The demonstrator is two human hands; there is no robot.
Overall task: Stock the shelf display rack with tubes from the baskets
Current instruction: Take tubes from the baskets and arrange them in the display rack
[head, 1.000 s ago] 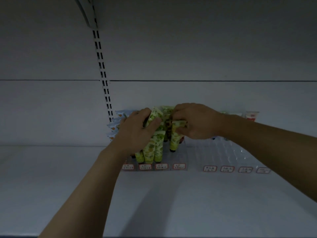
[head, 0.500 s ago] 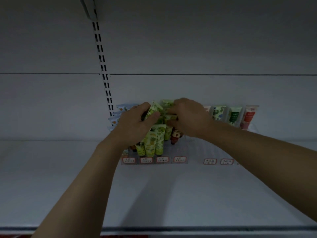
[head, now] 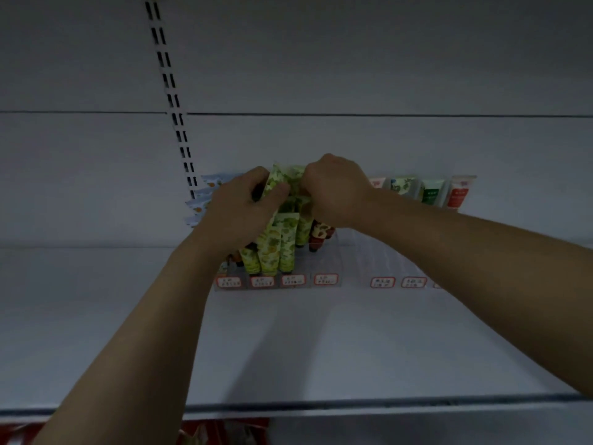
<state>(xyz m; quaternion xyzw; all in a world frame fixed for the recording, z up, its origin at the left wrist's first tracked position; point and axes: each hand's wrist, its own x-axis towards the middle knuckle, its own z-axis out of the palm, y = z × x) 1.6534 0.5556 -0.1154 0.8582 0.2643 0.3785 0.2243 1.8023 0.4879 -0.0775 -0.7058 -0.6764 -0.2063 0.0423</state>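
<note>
A clear display rack point(head: 324, 261) with red-framed price labels stands at the back of the white shelf. Several green-patterned tubes point(head: 282, 242) stand in its left slots, cap down, with a dark red tube point(head: 319, 236) beside them. My left hand point(head: 237, 213) grips a bunch of green tubes point(head: 275, 183) above the rack. My right hand point(head: 337, 191) pinches a green tube point(head: 296, 179) at the top of that bunch, knuckles up. The fingertips of both hands are hidden among the tubes.
A second rack part to the right holds several upright tubes point(head: 431, 192) against the back wall. Blue-white tubes point(head: 200, 200) stick out left of my left hand. A slotted upright point(head: 175, 104) runs up the wall. A red basket point(head: 221, 431) shows below the shelf edge point(head: 353, 404).
The view has tilted down and the shelf's front edge and the basket have come into sight. Both hands stay at the green tubes and have drawn closer together.
</note>
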